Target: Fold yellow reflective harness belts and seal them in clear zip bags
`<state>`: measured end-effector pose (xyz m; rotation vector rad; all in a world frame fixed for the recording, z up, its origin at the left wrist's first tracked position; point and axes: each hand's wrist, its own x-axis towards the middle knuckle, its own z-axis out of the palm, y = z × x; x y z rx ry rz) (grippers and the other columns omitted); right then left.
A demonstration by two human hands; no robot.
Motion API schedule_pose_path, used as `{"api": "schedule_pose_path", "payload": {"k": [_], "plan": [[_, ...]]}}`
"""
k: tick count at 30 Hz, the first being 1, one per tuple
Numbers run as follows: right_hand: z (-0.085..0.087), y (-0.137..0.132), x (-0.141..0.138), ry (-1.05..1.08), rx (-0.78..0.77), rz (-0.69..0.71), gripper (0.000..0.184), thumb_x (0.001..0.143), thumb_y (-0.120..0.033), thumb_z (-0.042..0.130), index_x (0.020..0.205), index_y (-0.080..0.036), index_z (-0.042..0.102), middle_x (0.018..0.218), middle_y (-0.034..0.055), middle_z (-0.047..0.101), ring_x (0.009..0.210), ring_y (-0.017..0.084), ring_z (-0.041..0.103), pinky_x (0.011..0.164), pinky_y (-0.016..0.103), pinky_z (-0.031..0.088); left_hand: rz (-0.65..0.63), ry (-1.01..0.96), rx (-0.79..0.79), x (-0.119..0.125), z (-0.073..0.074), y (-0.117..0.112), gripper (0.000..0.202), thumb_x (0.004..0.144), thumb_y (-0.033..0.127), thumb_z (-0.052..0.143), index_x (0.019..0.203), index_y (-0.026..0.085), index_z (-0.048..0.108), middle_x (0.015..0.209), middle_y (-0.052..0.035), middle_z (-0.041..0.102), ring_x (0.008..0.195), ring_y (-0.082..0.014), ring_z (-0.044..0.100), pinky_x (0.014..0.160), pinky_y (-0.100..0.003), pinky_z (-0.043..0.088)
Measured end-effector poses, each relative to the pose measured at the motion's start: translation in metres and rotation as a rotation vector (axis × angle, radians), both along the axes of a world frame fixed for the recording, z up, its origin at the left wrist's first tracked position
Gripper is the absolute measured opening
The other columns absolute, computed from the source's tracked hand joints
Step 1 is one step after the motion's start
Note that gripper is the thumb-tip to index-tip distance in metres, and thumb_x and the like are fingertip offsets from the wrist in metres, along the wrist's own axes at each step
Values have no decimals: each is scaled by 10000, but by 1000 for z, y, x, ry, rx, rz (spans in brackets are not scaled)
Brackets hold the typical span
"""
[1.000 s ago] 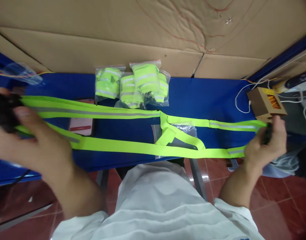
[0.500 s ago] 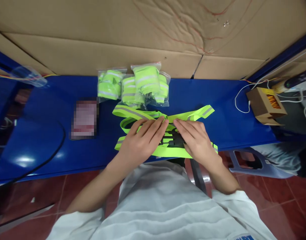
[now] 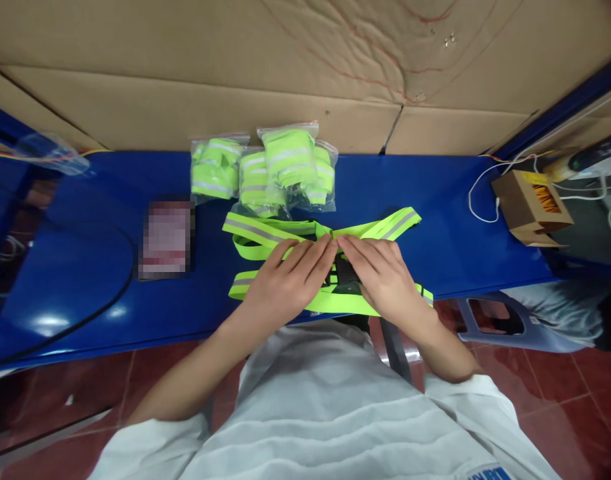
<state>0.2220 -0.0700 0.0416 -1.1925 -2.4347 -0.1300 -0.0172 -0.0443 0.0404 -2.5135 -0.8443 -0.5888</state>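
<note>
A neon yellow-green reflective harness (image 3: 342, 304) with grey stripes lies on the blue table near its front edge. Its straps are looped and crossed. My left hand (image 3: 291, 281) bends over the middle of the straps, fingers together and pinching a strap where two of them cross. Close on the other side, my right hand (image 3: 385, 275) pinches the straps too, its fingertips almost touching the left ones. Between the palms a black plastic buckle (image 3: 347, 275) shows in part. Both thumbs are hidden beneath the hands.
Several clear bags (image 3: 290, 160) of folded yellow-green straps lie at the back of the table (image 3: 415, 187). A blurred-out flat object (image 3: 166, 239) is to the left. A cardboard box (image 3: 532, 205) and white cables stand right; a plastic stool (image 3: 515, 323) is beyond the front edge.
My right fingertips have shifted slightly left, closing the gap to my left fingertips. The strap ends at the back have moved a little with them.
</note>
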Motion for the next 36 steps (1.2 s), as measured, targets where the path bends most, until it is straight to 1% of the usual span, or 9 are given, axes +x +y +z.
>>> {"api": "schedule_pose_path", "payload": {"k": [6,13,17,21,24,27,31,33,36], "plan": [[1,2,5,3,22,-63,704,960,27,380,1642,-142,415,1504,168,646,1312,305,609,1047,473,486,56,-64,-5,-7,0,1,540,1031,109,551,1568,109,497,1415,-127,724,1127,-253,752,1045,-425,547],[0,1,0,1,6,-32,623,981,12,384,1585,-103,481,1496,179,645,1307,301,599,1049,471,489,47,-47,50,-2,6,2,406,1008,90,597,1412,60,623,1359,-125,755,1079,-251,747,1002,-411,533],[0,2,-5,1,-17,-23,608,1010,-17,386,1603,-120,469,1497,179,646,1321,311,603,1063,494,505,27,-23,41,1,3,2,411,1019,100,559,1423,46,614,1376,-139,744,1070,-253,745,998,-416,550],[-4,5,-14,24,-30,-21,619,1012,-19,368,1620,-106,446,1504,206,634,1346,319,613,1098,518,520,41,-39,-37,7,-8,0,576,1030,93,467,1603,58,433,1400,-191,719,1126,-281,751,1006,-419,567],[-6,10,-19,65,-75,-46,712,978,6,314,1678,-122,337,1597,215,541,1460,320,549,1156,542,501,75,-60,-102,12,-10,-1,666,1029,82,442,1672,30,276,1394,-238,706,1172,-310,744,1013,-432,579],[-2,15,-15,159,-110,-39,842,898,19,341,1710,-174,229,1648,173,486,1536,290,485,1203,518,487,21,-148,-276,9,-4,3,737,1073,260,496,1707,72,172,1510,-265,615,1336,-352,667,1096,-489,565],[11,19,-6,322,-77,-63,862,821,-57,497,1651,-209,322,1514,128,626,1391,303,613,1149,483,535,-74,-429,-692,-6,12,18,971,979,645,619,1714,169,198,1704,-222,404,1580,-353,443,1267,-493,462],[17,21,-6,378,-59,-122,803,817,-98,549,1595,-229,403,1403,106,698,1296,316,665,1122,490,540,-68,-523,-894,-11,18,25,977,916,705,675,1675,192,333,1669,-184,477,1542,-339,501,1255,-457,480],[23,27,-11,499,-56,-160,695,850,-136,586,1527,-239,466,1320,97,726,1244,298,686,1104,468,538,-109,-590,-1116,-10,23,31,901,820,713,787,1534,209,566,1476,-127,682,1345,-332,673,1137,-418,575]]}}
